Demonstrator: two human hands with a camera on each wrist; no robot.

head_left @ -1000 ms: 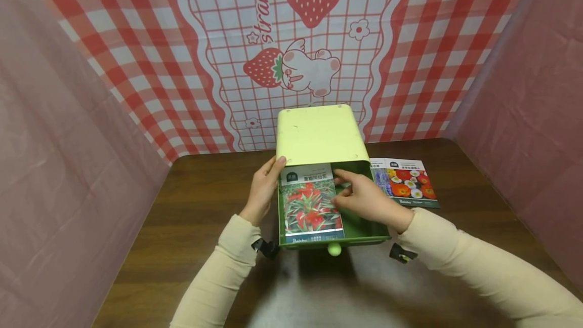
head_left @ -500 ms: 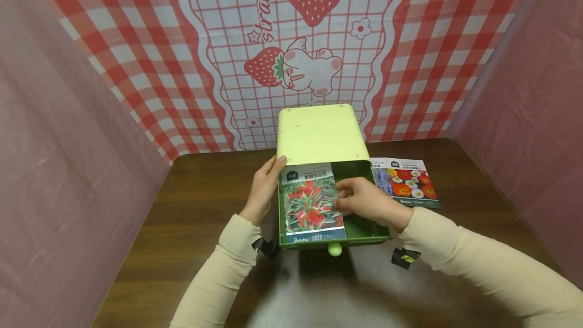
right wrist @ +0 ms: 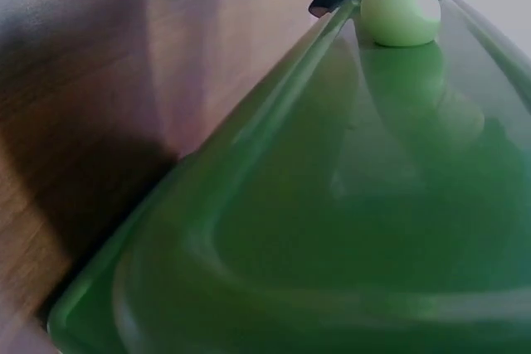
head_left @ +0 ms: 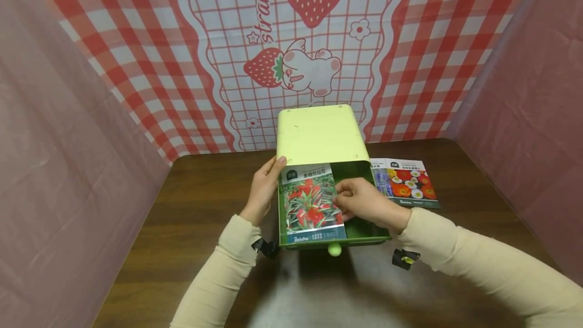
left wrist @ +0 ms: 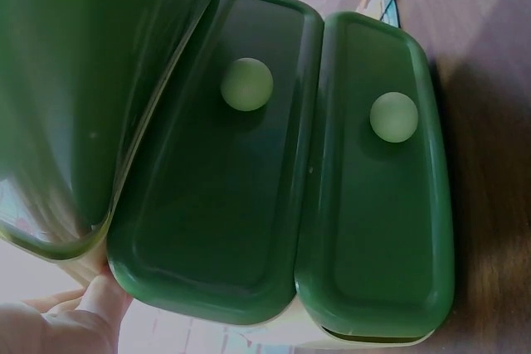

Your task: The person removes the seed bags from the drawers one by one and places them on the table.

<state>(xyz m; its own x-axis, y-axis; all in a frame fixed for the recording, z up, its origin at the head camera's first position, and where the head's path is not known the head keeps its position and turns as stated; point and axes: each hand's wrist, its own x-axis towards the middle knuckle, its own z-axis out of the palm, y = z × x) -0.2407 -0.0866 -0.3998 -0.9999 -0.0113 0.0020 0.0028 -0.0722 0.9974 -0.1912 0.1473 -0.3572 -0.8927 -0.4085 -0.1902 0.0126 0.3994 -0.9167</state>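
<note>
A small cabinet (head_left: 321,133) with a pale yellow-green shell stands mid-table, its green top drawer (head_left: 360,229) pulled out. Inside the drawer's left part lies a seed packet (head_left: 311,201) with red flowers on it. My right hand (head_left: 364,199) reaches into the drawer and pinches the packet's right edge; some fingertips are hidden. With the thumb near the top front corner, my left hand (head_left: 264,189) grips the cabinet's left side; in the left wrist view the hand (left wrist: 79,321) shows beside the shell. The right wrist view shows the pulled-out drawer's front (right wrist: 357,205) and its round knob (right wrist: 400,11).
Two lower drawers (left wrist: 216,163) are closed, each with a round knob. More seed packets (head_left: 412,183), one with orange and white flowers, lie on the wooden table (head_left: 182,237) right of the cabinet. A checked strawberry cloth (head_left: 314,59) hangs behind, with pink cloth at both sides.
My right fingers have drawn together at the packet's right edge. The packet has shifted slightly, and its front printed strip shows more fully. My left hand has stayed in place.
</note>
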